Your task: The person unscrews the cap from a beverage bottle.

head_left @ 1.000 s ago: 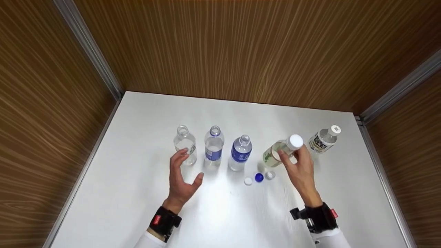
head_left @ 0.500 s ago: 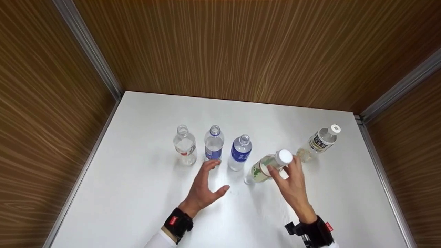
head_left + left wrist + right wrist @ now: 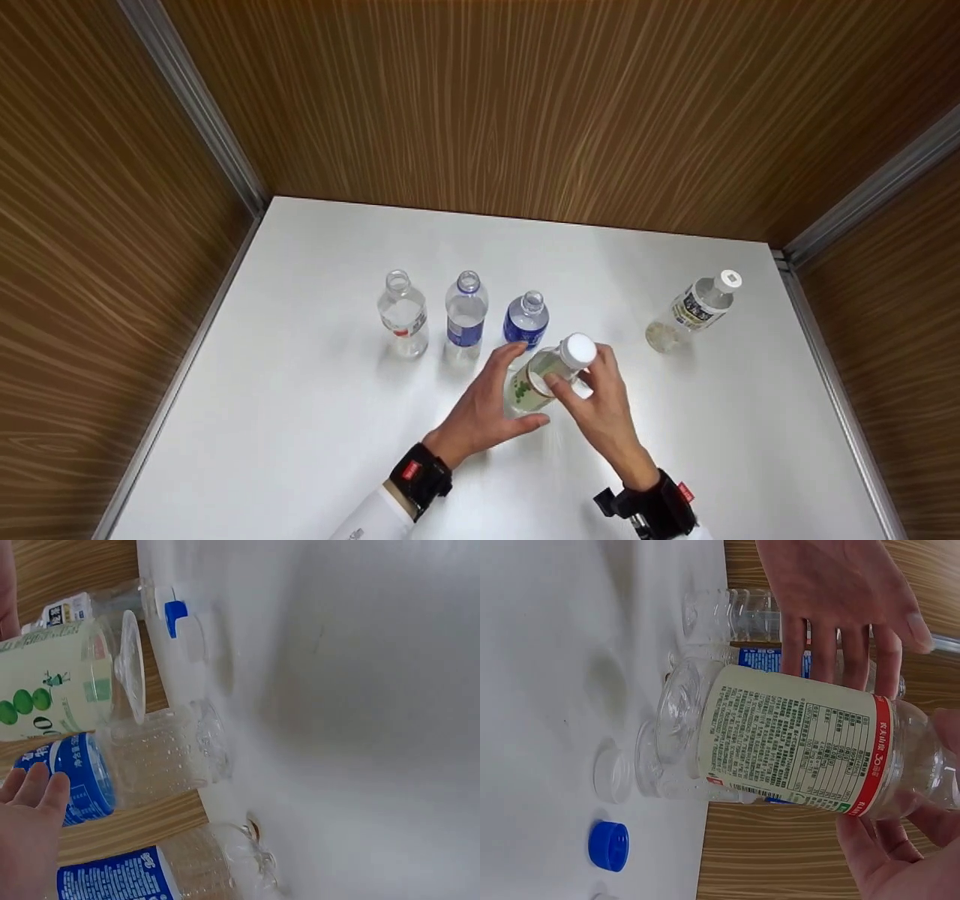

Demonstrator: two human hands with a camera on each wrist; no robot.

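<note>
My right hand holds a clear plastic bottle with a pale green label and white cap, thumb and fingers gripping it just below the cap. The bottle leans, its base raised off the white table in the left wrist view. My left hand is around its lower body with fingers extended; in the right wrist view those fingers pass behind the label and the thumb stands away from it. Just behind is an uncapped bottle with a blue label, partly covered by the left fingertips and the held bottle.
Two more uncapped bottles stand left: one blue-labelled, one clear with a red mark. A white-capped bottle stands far right. On the table lie a blue cap and a whitish cap. Wood-grain panels enclose the table.
My right hand has brought the bottle left and a little nearer. My left hand has moved right, from beside the leftmost bottle to around the held one. The loose caps are now hidden in the head view.
</note>
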